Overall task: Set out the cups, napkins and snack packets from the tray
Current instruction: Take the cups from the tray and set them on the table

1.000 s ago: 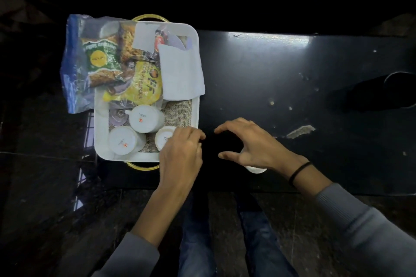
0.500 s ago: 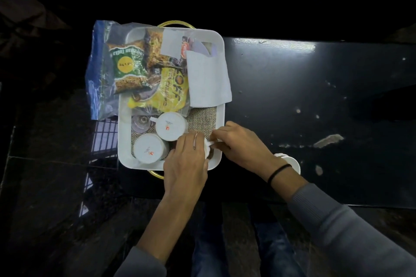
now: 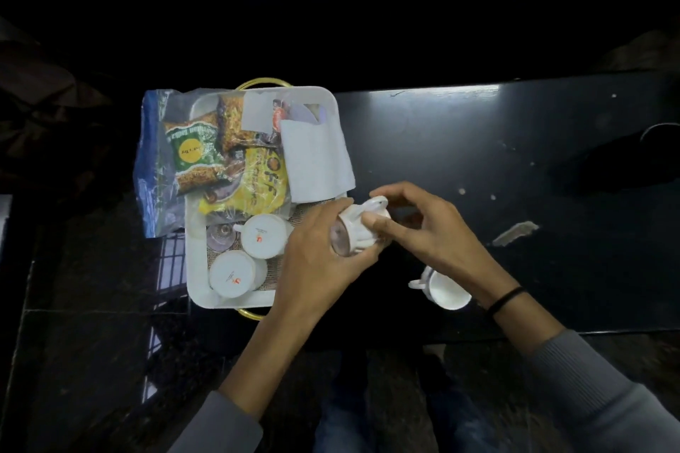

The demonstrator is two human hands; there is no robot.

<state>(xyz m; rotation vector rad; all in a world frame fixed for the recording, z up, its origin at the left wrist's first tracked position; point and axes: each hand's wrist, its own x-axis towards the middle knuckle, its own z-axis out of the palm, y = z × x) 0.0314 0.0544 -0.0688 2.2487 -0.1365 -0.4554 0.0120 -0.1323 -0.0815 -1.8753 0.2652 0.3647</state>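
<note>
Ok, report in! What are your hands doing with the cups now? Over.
Both hands, left and right, holding one white cup at the tray's edge. One cup out on table, two cups in tray. Nothing blocking.

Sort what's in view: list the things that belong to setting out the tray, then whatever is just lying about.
Job:
held cup, in both hands
two upturned cups in the tray
cup on the table
napkins
snack packets

Lying about:
pale scrap on the table
black wristband
</note>
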